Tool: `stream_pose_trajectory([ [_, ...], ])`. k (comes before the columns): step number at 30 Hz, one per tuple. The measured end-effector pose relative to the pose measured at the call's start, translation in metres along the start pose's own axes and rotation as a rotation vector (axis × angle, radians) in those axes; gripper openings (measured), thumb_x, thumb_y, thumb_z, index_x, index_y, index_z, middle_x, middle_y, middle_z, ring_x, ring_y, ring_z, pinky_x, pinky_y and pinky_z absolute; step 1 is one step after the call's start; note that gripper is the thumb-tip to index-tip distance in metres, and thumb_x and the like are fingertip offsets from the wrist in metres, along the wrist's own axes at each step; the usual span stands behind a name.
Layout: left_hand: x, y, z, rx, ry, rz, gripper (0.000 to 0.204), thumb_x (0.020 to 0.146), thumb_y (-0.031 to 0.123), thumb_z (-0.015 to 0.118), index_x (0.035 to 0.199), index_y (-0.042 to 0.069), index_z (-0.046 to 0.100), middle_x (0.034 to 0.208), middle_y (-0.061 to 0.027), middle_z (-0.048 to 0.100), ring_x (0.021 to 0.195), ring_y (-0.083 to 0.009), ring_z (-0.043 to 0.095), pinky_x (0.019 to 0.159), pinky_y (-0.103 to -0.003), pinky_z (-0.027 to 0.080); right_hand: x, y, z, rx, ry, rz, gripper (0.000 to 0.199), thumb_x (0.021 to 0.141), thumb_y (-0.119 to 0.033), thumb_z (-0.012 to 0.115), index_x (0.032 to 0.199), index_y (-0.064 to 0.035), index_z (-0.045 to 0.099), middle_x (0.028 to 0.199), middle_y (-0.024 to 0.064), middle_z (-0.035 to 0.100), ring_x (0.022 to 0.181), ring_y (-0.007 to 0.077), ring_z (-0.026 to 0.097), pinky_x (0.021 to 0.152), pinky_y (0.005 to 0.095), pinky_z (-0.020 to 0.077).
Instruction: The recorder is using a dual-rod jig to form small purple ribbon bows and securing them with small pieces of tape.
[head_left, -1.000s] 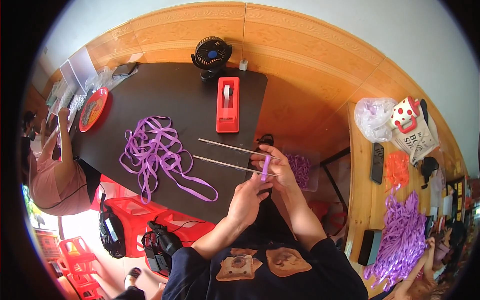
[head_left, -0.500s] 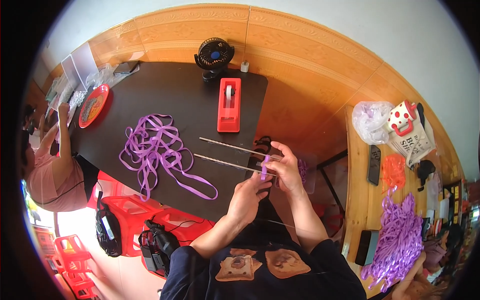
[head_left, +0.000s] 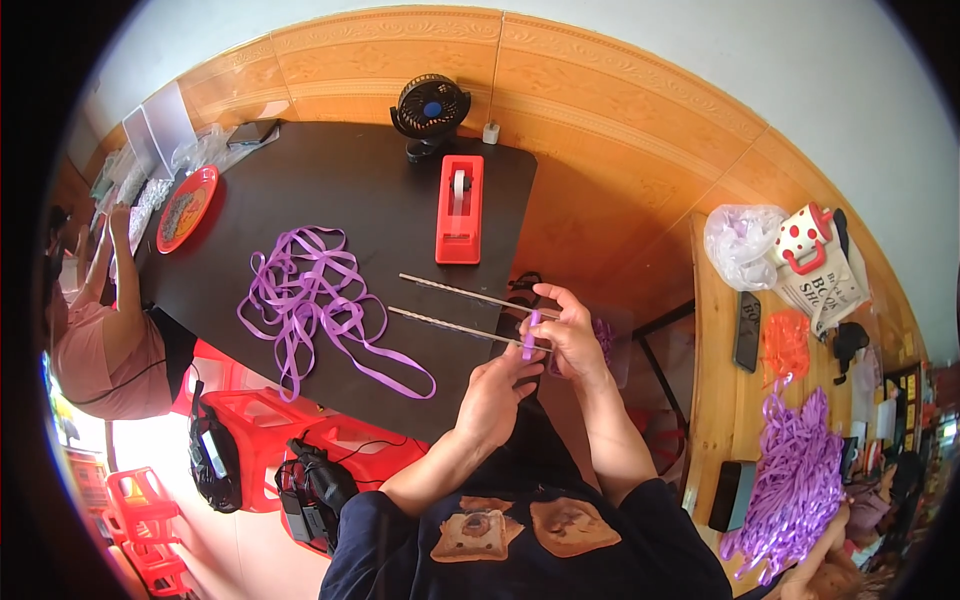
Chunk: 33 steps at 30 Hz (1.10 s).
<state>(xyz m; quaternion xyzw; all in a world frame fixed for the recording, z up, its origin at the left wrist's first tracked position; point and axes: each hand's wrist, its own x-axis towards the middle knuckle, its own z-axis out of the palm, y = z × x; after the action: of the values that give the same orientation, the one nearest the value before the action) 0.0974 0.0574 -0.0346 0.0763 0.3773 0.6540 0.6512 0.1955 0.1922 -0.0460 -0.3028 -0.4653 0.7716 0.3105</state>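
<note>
Two thin, twisted-looking metal rods (head_left: 455, 324) reach out side by side over the table's right edge, their free ends pointing left. A short band of purple ribbon (head_left: 530, 335) is wound across both rods. My right hand (head_left: 575, 350) is closed at the ribbon and the rods' right ends, its index finger raised and bent. Below the nearer rod, my left hand (head_left: 488, 402) has its fingertips closed at the ribbon's lower end. Part of its grip is hidden. A loose tangle of purple ribbon (head_left: 310, 300) lies on the dark table (head_left: 380, 180) to the left.
A red tape dispenser (head_left: 460, 245) and a black fan (head_left: 430, 108) stand behind the rods. A red plate (head_left: 200, 195) is at far left, near a co-worker (head_left: 115, 350). On the right, a wooden table (head_left: 715, 420) carries a big heap of purple ribbon (head_left: 795, 470) and a phone (head_left: 747, 332).
My right hand's raised finger has shifted slightly left, and the ribbon band on the rods has turned a little. The co-worker's arm has moved slightly. The ribbon tangle stays put.
</note>
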Motion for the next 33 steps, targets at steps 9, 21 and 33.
stream_pose_trajectory([
  [9,0.000,0.000,0.001,-0.042,-0.014,0.000,0.039,0.095,0.038,0.051,0.114,0.004,0.056,0.118,-0.0099,0.059,0.108,-0.0216,0.054,0.089,-0.035,0.038,0.007,0.045,-0.006,0.636,-0.260,0.068,0.052,0.086,-0.018,0.055,0.135,-0.0063,0.043,0.087,0.0120,0.056,0.084,0.0234,0.053,0.078,0.0352,0.0473],
  [21,0.001,-0.004,0.001,-0.077,0.002,0.013,0.033,0.098,0.034,0.047,0.112,0.007,0.060,0.113,-0.0063,0.063,0.102,-0.0162,0.057,0.085,-0.034,0.040,0.018,0.063,0.004,1.000,-0.554,-0.085,0.081,0.087,-0.072,0.036,0.138,-0.0095,0.041,0.081,0.0055,0.046,0.081,0.0205,0.045,0.072,0.0336,0.0448],
  [33,-0.001,0.002,0.002,-0.013,0.010,-0.004,0.037,0.099,0.036,0.045,0.111,0.005,0.060,0.116,-0.0073,0.063,0.105,-0.0190,0.055,0.086,-0.034,0.038,-0.012,0.037,-0.010,0.404,-0.145,-0.102,0.070,0.089,-0.036,0.064,0.143,-0.0055,0.030,0.108,0.0173,0.061,0.098,0.0255,0.061,0.084,0.0377,0.0507],
])
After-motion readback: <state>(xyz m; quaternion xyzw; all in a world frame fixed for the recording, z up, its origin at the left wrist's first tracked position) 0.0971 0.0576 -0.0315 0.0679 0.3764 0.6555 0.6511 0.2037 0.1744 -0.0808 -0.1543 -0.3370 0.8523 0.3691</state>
